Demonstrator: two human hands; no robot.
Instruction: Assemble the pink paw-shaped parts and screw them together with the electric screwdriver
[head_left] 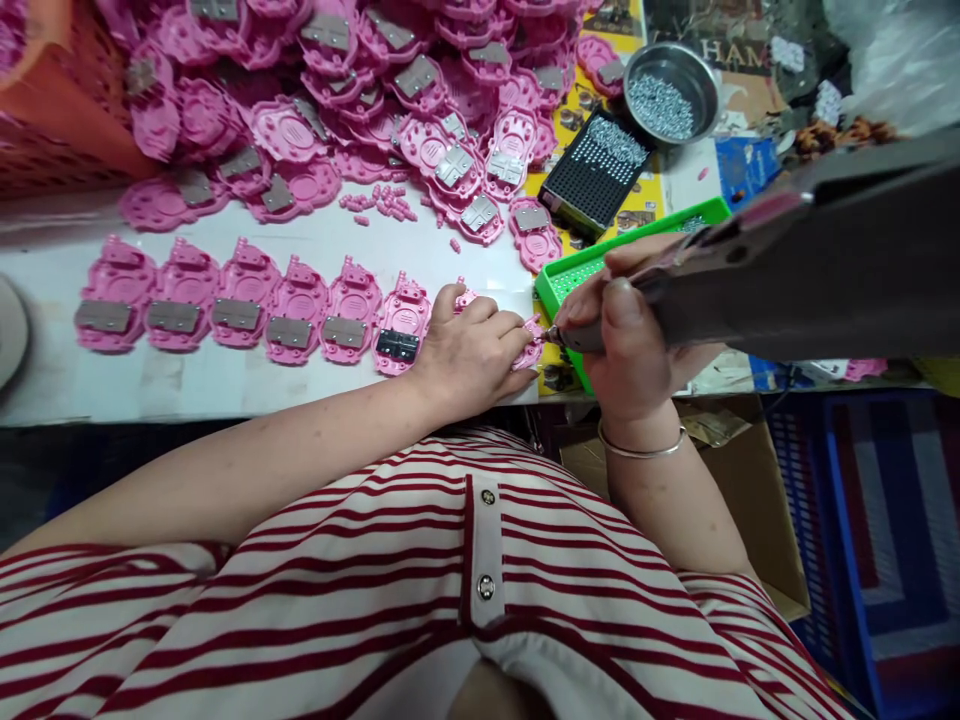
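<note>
My left hand is curled over the right end of a row of pink plastic casings, its fingers holding down one pink casing that it mostly hides. In my right hand is a large grey power screwdriver, gripped near its nose. The bit points left and meets the edge of that casing close to my left fingertips. Left of my left hand, a casing carries a black plate. The other casings in the row bear grey metal plates.
Pink casings are heaped at the back, beside an orange basket. Small pink pegs lie before the heap. A green perforated tray, a black perforated tray and a metal bowl of screws stand at the right.
</note>
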